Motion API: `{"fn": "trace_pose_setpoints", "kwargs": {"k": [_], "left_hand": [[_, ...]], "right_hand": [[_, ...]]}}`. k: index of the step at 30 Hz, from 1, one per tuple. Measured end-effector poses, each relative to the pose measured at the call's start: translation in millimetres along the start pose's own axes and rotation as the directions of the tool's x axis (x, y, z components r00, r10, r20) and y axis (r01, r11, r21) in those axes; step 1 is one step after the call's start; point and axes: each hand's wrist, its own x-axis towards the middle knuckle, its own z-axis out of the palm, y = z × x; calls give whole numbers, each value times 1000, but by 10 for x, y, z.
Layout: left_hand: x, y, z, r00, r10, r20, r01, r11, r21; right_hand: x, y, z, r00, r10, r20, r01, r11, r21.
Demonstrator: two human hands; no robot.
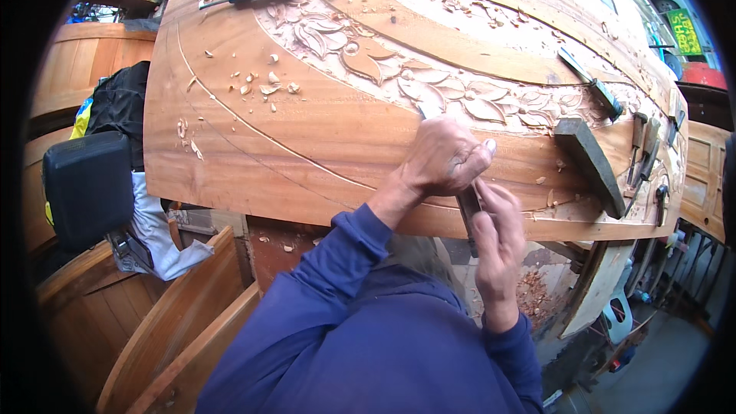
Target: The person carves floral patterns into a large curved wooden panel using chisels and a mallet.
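"What does the head view show?"
"A big wooden board (pixel 307 134). The left hand (pixel 447 155) is wrapped tight around a carving tool (pixel 468 221), its tip down on the board."
"And the right hand (pixel 500 239)?"
"Loosely curled beside the handle, at the board's near edge. I can't tell if it grips."

The left hand (pixel 445 155) grips a chisel (pixel 468 213) over a carved wooden panel (pixel 307 119), right hand (pixel 500 244) at its handle
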Motion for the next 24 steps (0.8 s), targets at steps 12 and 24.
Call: {"fn": "trace_pose_setpoints", "kwargs": {"k": [12, 24], "left_hand": [[52, 43, -41, 1000, 24, 4, -24, 1000, -12], [-8, 9, -47, 997, 50, -64, -56, 994, -98]], "right_hand": [[-192, 273, -126, 921, -278, -272, 325, 934, 147], [-231, 352, -36, 943, -175, -283, 222, 965, 142]]}}
